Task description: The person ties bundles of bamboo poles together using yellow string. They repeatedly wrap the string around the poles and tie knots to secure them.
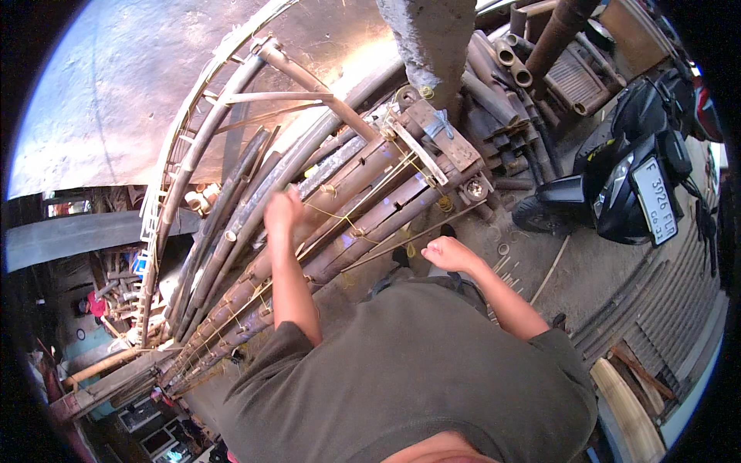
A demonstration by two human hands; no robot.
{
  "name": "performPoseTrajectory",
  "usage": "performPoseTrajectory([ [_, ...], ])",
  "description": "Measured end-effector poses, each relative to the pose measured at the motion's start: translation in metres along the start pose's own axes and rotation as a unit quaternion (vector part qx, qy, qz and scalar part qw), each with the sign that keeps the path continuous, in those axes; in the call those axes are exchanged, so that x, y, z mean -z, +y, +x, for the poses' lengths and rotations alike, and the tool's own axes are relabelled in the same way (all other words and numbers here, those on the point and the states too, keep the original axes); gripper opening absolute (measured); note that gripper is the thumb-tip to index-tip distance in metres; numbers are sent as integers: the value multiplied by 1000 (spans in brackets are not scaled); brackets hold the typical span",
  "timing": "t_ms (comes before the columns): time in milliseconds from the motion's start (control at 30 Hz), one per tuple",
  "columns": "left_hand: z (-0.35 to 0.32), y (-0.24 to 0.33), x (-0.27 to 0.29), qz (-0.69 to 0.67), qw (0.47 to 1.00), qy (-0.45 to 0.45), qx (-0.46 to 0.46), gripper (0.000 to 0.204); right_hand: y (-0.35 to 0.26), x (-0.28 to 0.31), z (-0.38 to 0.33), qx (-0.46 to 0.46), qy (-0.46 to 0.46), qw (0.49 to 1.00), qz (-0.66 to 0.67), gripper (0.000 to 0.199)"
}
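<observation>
Over the long bamboo poles my left hand is raised at their far side, smeared by motion, so its fingers are unclear. A thin yellow cord stretches from beside that hand across the poles; whether the hand holds it cannot be made out. My right hand is closed in front of my body, just on the near side of the poles. Anything inside its curled fingers is hidden. Several yellow cords are tied along the poles. At their right end sits a wooden block with a blue tie.
A curved bamboo frame rises at the left against a wall. A concrete post stands behind the block. Cut bamboo tubes are piled at the back right. A parked motorcycle stands right, above slats on the floor.
</observation>
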State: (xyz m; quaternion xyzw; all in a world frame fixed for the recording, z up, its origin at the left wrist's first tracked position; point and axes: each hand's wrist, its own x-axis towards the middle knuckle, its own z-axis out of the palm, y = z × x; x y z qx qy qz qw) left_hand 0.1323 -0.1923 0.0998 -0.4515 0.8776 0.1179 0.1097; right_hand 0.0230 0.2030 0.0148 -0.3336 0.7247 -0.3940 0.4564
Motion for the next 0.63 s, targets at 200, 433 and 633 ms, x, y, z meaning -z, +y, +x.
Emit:
performPoseTrajectory([
  [200, -40, 60, -18, -666, 737, -94, -73, 20, 3, 3, 25, 33, 15, 999, -13, 46],
  [433, 73, 79, -59, -157, 972, 115, -128, 26, -13, 6, 34, 29, 14, 998, -46, 44],
  [633, 45, 107, 5, 61, 991, -6, -123, 43, 70, 2, 64, -110, 111, 956, 247, 29],
])
